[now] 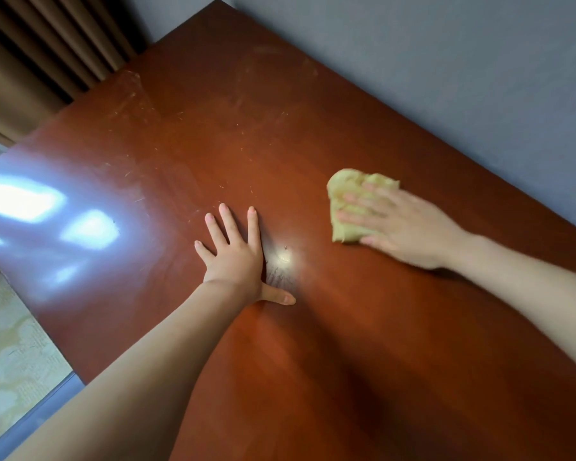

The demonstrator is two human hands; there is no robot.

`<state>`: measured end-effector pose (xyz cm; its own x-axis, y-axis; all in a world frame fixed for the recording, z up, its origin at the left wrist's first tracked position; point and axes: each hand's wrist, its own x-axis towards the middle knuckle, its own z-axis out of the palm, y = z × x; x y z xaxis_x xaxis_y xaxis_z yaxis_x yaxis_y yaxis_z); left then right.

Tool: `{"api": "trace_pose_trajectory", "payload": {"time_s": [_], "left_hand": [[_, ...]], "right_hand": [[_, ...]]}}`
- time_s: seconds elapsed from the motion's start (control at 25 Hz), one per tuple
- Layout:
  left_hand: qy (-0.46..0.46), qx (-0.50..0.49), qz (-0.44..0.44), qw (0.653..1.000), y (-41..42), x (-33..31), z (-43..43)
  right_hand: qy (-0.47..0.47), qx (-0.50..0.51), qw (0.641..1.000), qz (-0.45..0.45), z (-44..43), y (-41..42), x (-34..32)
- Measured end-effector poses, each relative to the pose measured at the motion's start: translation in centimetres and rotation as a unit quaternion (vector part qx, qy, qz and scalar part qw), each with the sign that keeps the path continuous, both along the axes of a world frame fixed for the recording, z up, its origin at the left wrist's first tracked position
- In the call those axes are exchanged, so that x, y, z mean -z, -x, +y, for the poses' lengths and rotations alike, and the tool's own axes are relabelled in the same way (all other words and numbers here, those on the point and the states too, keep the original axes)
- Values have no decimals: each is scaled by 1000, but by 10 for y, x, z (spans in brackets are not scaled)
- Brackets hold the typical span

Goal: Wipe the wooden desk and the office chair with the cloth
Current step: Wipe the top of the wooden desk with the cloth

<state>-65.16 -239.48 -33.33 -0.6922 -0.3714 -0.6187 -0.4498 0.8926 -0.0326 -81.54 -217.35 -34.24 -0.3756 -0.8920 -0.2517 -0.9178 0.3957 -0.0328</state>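
Observation:
The reddish-brown wooden desk (pixel 246 134) fills most of the view, with faint scratches and dusty smears toward its far left part. A crumpled yellow cloth (pixel 346 194) lies on the desk at centre right. My right hand (pixel 403 224) presses flat on top of the cloth, fingers spread over it, slightly blurred. My left hand (pixel 236 254) rests flat on the desk near the middle, fingers spread, holding nothing. The office chair is not in view.
A grey wall (pixel 446 78) runs along the desk's far right edge. Brown curtains (pixel 40 51) hang at the upper left. Patterned floor (pixel 10 347) shows past the desk's left edge. Window light glares on the desk's left side.

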Motion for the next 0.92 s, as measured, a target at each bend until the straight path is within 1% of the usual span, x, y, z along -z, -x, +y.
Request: {"api": "trace_pose_trajectory", "payload": {"time_s": [0.08,0.24,0.36,0.44,0.48,0.56,0.72,0.8,0.92], "left_hand": [[-2,1,2,1000,0,1,0],[3,5,2,1000,0,3,0],[-1,3,3,1000,1,3,-1],[-2,2,1,1000,1,3,-1],[-1,3,0,1000,1,3,-1],[0,3,0,1000,0,2,-2],[2,2,-1,1000,1,0,-2],[8,2,-6,1000,1,-2,-1],[15,-1,-11,1000,2,-3,-1]], "right_hand": [[7,79,997,10,0,33,1],[12,212,977,-7,-24,84,3],[22,349,936,-31,-66,98,10],[30,397,916,-47,-88,96,14],[32,395,916,-53,-93,93,15],[28,352,934,-47,-95,82,14],[40,208,977,-6,-84,26,14],[53,137,989,-20,-70,-15,12],[54,41,997,-37,-34,-68,11]]}}
